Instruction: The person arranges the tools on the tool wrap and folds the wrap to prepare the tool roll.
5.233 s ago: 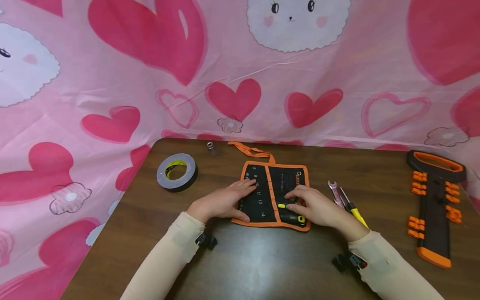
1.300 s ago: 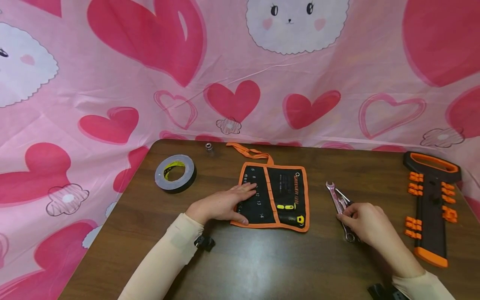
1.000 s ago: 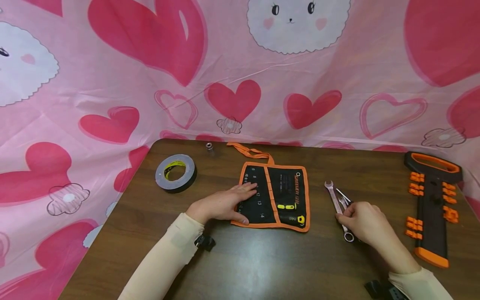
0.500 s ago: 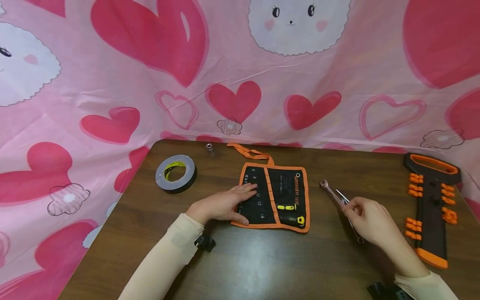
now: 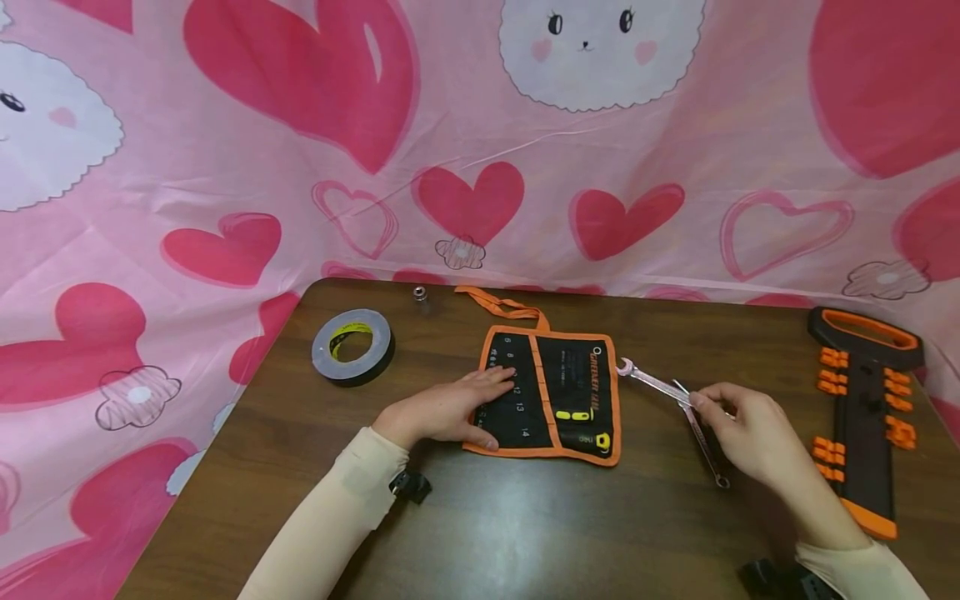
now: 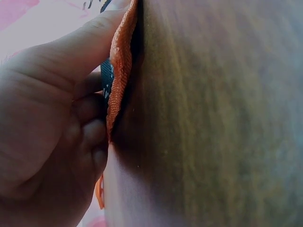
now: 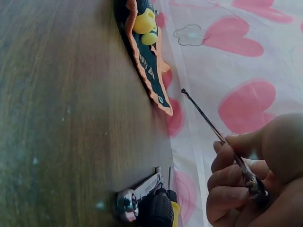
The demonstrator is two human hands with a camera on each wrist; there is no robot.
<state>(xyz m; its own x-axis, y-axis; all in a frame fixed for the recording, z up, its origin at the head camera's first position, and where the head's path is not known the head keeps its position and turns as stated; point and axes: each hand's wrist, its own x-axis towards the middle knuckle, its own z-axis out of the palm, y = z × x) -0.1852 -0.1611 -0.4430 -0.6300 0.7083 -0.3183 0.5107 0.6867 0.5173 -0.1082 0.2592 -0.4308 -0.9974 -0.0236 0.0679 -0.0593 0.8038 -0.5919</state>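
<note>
A black tool pouch [image 5: 573, 371] with orange trim and numbered pockets lies unrolled on the table. My left hand [image 5: 450, 408] rests on its left part with fingers extended; in the left wrist view the thumb lies along the orange edge [image 6: 122, 66]. Yellow-ended tools [image 5: 602, 442] sit in the right-hand pockets. My right hand [image 5: 750, 429] pinches a combination wrench [image 5: 656, 382], its open end pointing left at the pouch's right edge. Below it on the table lie a second wrench [image 5: 703, 446] and a screwdriver [image 7: 158, 208], mostly hidden by the hand in the head view.
A tape roll [image 5: 352, 347] lies left of the pouch, and a small metal socket [image 5: 420, 294] stands behind it. An orange strap [image 5: 502, 304] trails from the pouch's back edge. A black rack with orange clips [image 5: 866, 417] lies at the right.
My right hand has left the pouch, reached the tools on the right and lifted one wrench, swinging its open end leftward. My left hand has stayed on the pouch.
</note>
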